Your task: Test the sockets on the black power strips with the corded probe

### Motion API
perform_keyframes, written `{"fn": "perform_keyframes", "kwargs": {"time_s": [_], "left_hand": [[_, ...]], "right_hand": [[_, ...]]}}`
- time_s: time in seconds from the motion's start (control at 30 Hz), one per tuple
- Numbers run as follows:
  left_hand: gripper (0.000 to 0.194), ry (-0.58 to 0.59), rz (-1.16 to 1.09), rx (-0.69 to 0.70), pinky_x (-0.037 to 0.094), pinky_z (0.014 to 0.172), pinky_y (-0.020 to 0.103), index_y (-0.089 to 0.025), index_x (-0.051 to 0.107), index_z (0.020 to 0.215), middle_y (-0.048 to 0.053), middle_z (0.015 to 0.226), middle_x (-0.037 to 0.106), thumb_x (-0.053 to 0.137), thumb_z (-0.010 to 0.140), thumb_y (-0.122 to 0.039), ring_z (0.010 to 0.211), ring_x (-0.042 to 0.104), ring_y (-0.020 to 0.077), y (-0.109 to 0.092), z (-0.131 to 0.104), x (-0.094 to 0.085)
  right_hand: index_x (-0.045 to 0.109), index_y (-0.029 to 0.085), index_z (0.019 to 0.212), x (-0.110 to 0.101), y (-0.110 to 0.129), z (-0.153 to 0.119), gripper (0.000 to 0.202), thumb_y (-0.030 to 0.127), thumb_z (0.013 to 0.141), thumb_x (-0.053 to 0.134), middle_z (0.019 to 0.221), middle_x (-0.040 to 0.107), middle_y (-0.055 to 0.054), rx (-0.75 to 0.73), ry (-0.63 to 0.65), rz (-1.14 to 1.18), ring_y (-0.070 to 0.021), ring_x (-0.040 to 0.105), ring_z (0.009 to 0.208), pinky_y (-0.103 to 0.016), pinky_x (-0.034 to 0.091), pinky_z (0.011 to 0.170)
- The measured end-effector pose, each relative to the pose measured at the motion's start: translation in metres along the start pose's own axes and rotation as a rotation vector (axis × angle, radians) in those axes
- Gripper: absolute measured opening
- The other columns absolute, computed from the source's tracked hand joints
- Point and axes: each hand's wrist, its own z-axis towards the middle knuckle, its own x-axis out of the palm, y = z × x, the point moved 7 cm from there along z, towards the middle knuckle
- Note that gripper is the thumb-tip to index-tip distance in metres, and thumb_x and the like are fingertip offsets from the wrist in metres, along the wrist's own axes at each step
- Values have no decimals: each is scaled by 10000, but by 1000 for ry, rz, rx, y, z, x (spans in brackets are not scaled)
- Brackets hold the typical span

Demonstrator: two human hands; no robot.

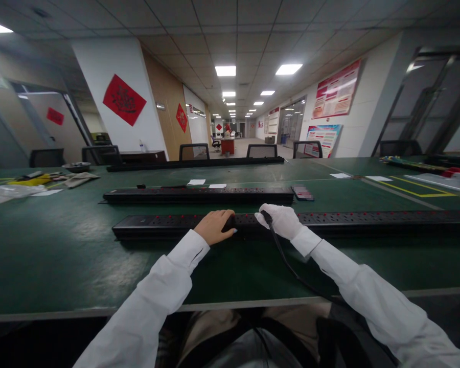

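Observation:
A long black power strip (352, 220) with rows of sockets and small red dots lies across the green table in front of me. My left hand (215, 226), bare, is closed over the strip left of its visible middle, thumb on the near side. A dark part shows beside its fingertips; I cannot make out what it is. My right hand (281, 220), in a white glove, is closed around a black plug (266, 216) at the strip's top. From the plug a black cable (285, 260) runs down over the table's near edge. The glove hides whether the plug sits in a socket.
Behind lies a second black power strip (199, 196), with a phone-sized object (302, 193) at its right end. Farther back are another long black bar (199, 163) and white paper slips (196, 182). Cloths and a bowl (76, 166) stand at left. Chairs (193, 152) line the far side.

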Motion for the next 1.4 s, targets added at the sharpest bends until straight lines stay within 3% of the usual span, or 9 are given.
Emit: {"fn": "perform_keyframes", "kwargs": {"time_s": [1.4], "left_hand": [[465, -28, -22, 3, 384, 893, 365, -213, 398, 1171, 65, 1120, 540, 500, 769, -424, 1020, 511, 224, -3, 1, -3]], "right_hand": [[555, 214, 820, -8, 0, 0, 325, 458, 854, 343, 724, 615, -7, -5, 26, 14, -109, 547, 633, -205, 321, 575]]}}
